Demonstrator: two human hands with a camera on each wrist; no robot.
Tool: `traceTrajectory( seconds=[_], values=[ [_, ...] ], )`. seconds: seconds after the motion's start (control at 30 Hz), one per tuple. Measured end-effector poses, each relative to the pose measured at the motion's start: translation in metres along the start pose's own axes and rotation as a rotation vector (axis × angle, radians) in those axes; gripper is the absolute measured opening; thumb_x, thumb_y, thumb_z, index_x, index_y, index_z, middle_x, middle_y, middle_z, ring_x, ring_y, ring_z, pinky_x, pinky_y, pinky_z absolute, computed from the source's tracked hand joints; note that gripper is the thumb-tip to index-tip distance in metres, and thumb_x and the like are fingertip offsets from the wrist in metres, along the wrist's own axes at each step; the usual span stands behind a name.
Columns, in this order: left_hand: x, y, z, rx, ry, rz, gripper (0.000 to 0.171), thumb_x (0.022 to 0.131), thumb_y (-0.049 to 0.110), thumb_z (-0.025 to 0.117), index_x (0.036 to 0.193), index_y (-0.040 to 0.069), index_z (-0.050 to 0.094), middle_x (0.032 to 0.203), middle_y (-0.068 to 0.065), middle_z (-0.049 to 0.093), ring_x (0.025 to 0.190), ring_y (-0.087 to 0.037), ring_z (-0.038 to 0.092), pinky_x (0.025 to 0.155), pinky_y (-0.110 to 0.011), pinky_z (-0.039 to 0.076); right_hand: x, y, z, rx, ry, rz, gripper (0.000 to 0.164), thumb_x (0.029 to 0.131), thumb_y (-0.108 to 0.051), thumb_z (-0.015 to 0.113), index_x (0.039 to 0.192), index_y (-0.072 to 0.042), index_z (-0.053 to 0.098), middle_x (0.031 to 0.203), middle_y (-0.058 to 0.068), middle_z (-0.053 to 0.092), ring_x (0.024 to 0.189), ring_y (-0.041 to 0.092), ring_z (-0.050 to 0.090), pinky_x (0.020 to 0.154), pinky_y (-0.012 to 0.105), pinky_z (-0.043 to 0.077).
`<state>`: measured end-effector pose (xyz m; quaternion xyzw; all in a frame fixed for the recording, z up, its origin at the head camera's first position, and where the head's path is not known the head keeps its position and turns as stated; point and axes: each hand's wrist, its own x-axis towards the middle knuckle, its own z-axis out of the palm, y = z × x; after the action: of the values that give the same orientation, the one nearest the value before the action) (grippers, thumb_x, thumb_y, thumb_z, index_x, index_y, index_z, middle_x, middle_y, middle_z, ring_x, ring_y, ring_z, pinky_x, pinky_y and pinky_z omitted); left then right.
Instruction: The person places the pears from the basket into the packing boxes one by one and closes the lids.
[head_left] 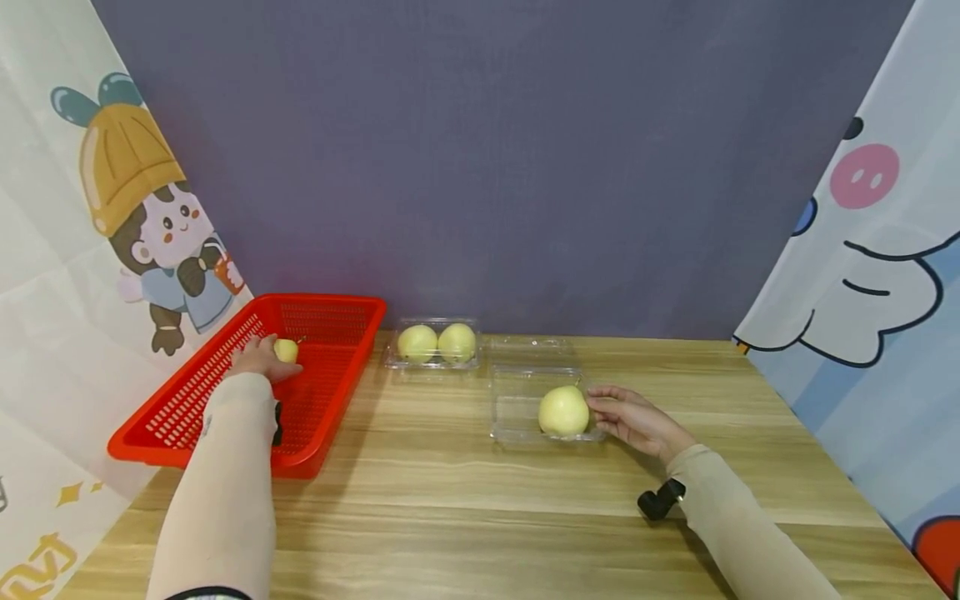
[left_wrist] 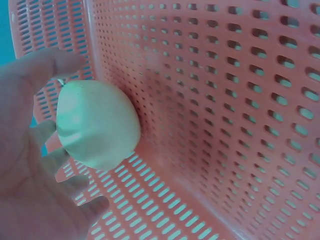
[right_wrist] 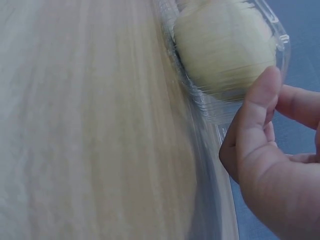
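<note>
My left hand (head_left: 258,360) is inside the red basket (head_left: 345,392), beside a pale yellow pear (left_wrist: 100,125). In the left wrist view its fingers are spread, with the thumb near the stem and other fingertips right at the pear's side. On the table, my right hand (head_left: 637,418) pinches the edge of a clear plastic container (right_wrist: 207,107) between thumb and fingers. One pear (head_left: 564,411) sits in the right part of that container, next to those fingers, its stem up. The container's lid (head_left: 531,350) stands raised behind it.
A second clear container (head_left: 438,364), closed over two pears (head_left: 437,342), stands at the back between the basket and the first container. Behind the wooden table (head_left: 450,517) rises a grey-purple backdrop (head_left: 495,167). Printed cloths hang at both sides.
</note>
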<state>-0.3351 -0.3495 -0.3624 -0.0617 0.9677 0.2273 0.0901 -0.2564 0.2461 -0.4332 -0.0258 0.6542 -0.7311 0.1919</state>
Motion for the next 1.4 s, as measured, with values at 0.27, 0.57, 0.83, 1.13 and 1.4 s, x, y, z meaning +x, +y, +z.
traceTrajectory(
  seconds=[0.27,0.57,0.83,1.13,1.4],
  values=[
    [0.001,-0.004,0.005,0.008,0.030,-0.023,0.093,0.087,0.034,0.065,0.154,-0.006,0.013,0.147,-0.041,0.013,0.126,-0.065,0.021,0.099,-0.073,0.035,0.001,0.000,0.000,-0.005,0.004,0.001,0.054,0.105,-0.008,0.051,0.145,0.015,0.023,0.100,0.004,0.059,0.082,0.008,0.059,0.072,0.020,0.054],
    [-0.002,-0.004,0.000,0.069,0.024,-0.034,0.083,0.089,0.033,0.065,0.145,-0.013,0.024,0.134,-0.044,0.024,0.117,-0.058,0.034,0.094,-0.068,0.043,0.002,0.000,-0.001,-0.001,0.002,-0.003,0.053,0.104,-0.008,0.052,0.143,0.014,0.025,0.102,0.005,0.058,0.082,0.008,0.059,0.072,0.020,0.054],
    [-0.002,-0.003,-0.002,0.022,0.046,-0.017,0.064,0.087,0.029,0.072,0.126,-0.015,0.047,0.110,-0.033,0.055,0.094,-0.043,0.051,0.084,-0.054,0.051,0.002,0.000,-0.001,-0.003,0.005,0.005,0.055,0.104,-0.009,0.053,0.144,0.015,0.023,0.101,0.005,0.059,0.081,0.008,0.059,0.072,0.020,0.054],
    [-0.007,0.005,-0.006,-0.016,-0.030,-0.048,0.060,0.086,0.033,0.074,0.115,-0.015,0.053,0.100,-0.026,0.058,0.091,-0.039,0.052,0.081,-0.048,0.052,0.002,0.001,-0.001,-0.005,0.008,0.008,0.054,0.104,-0.009,0.053,0.144,0.014,0.025,0.100,0.004,0.059,0.081,0.007,0.060,0.072,0.019,0.054],
    [-0.012,0.016,-0.014,-0.129,-0.209,-0.179,0.087,0.079,0.047,0.080,0.138,-0.005,0.044,0.126,-0.028,0.047,0.113,-0.042,0.045,0.087,-0.051,0.051,0.001,0.000,-0.002,0.001,-0.003,0.001,0.053,0.104,-0.008,0.052,0.143,0.014,0.024,0.101,0.004,0.059,0.081,0.007,0.060,0.071,0.019,0.054]
  ],
)
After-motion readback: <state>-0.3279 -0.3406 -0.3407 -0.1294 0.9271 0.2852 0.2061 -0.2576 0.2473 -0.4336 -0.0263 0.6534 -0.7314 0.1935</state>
